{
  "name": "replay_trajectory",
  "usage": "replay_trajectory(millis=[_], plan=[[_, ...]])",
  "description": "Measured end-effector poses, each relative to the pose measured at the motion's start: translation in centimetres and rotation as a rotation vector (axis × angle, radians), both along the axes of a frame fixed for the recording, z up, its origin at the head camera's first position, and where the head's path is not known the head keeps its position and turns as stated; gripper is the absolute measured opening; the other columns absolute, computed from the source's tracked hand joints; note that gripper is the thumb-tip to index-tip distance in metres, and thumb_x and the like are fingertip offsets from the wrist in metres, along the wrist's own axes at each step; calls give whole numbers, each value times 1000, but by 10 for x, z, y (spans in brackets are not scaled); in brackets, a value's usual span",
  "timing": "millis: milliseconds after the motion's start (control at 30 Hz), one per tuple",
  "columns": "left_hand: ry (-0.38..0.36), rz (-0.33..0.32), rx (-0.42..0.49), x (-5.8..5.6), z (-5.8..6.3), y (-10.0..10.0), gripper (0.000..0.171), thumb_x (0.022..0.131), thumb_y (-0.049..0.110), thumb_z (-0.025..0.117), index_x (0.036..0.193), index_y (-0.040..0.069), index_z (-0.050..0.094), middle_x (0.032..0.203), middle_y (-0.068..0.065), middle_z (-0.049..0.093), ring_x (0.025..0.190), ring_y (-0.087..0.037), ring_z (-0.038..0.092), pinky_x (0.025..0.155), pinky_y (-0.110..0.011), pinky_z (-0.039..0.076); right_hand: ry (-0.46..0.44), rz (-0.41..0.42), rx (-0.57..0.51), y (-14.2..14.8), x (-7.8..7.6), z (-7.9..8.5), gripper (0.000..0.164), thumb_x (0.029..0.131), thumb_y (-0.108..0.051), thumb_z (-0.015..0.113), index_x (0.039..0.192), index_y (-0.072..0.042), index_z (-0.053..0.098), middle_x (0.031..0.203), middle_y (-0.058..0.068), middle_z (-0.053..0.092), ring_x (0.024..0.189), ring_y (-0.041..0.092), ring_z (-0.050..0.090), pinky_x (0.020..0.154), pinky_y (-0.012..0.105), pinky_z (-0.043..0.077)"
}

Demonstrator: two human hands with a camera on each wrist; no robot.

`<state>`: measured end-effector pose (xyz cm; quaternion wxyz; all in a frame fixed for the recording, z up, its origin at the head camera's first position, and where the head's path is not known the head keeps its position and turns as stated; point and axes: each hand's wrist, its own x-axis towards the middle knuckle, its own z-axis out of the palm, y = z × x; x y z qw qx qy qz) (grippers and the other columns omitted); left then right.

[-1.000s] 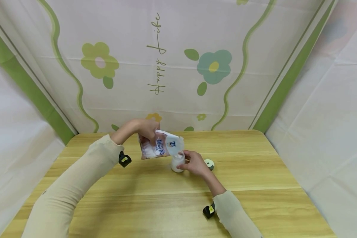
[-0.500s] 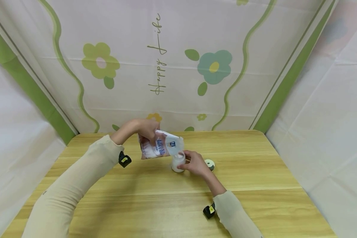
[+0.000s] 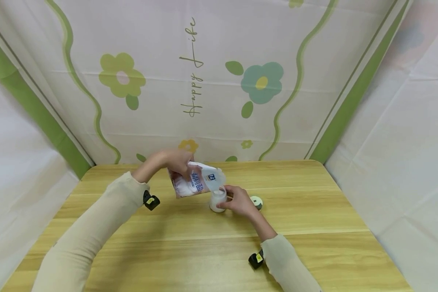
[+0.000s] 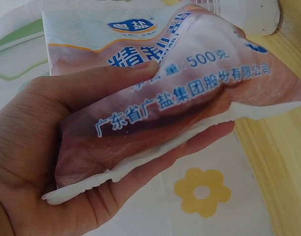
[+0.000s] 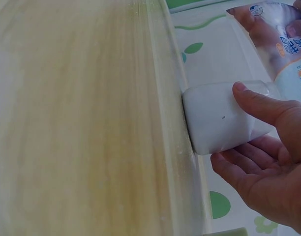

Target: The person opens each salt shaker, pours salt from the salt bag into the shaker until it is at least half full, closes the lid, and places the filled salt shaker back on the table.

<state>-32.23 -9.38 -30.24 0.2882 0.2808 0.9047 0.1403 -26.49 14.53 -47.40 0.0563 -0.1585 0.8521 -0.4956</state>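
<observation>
My left hand [image 3: 178, 162] grips a printed salt bag [image 3: 198, 182], with the thumb across its face and the fingers behind it in the left wrist view. The bag is tipped to the right, its open end right at the mouth of a small clear jar [image 3: 216, 201]. White salt fills most of the jar, as the right wrist view shows. Thumb and fingers of my right hand [image 5: 273, 147] hold the jar from its right side while it stands upright on the table. The bag's open mouth is partly hidden behind the jar's rim.
A round white lid [image 3: 256, 201] with a dark side lies on the wooden table [image 3: 204, 259], just right of my right hand. Behind the table hangs a flower-printed curtain [image 3: 211, 134], close past the bag. Black wrist cameras [image 3: 256, 259] hang below both cuffs.
My left hand and the salt bag have sunk slightly, and the bag's lower corner has moved a little down and right. The jar and my right hand stay in place.
</observation>
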Motion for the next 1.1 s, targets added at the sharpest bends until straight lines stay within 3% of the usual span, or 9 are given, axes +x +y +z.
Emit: replay_trajectory(millis=[400,700,900,1100], plan=[[-8,26,246,0,-34,-25,8,85,8,72,91,3,72,81,-6,74,58,-16,67,53,-33,60,4,4,-3,-1,0,0,51,79,-11,84,125,-1,64,124,16,68,119,34,64,100,44,55],[-45,102,499,4,-71,-45,14,85,12,76,90,1,69,76,-4,71,57,-11,60,47,-25,53,-2,-25,11,-1,-1,0,54,77,-13,85,126,-1,64,124,15,68,119,34,65,101,45,54],[-97,150,630,11,-97,-53,13,87,10,73,85,-1,67,72,0,67,55,-7,56,45,-20,47,-13,-25,9,-1,0,-1,58,77,-14,85,129,-1,63,127,17,67,120,35,64,101,45,54],[-89,219,740,15,-117,-57,13,87,7,72,82,-2,65,72,3,65,56,-6,55,46,-20,46,-9,-25,8,-1,0,-1,57,78,-14,85,129,-1,63,126,17,68,120,35,64,101,45,54]])
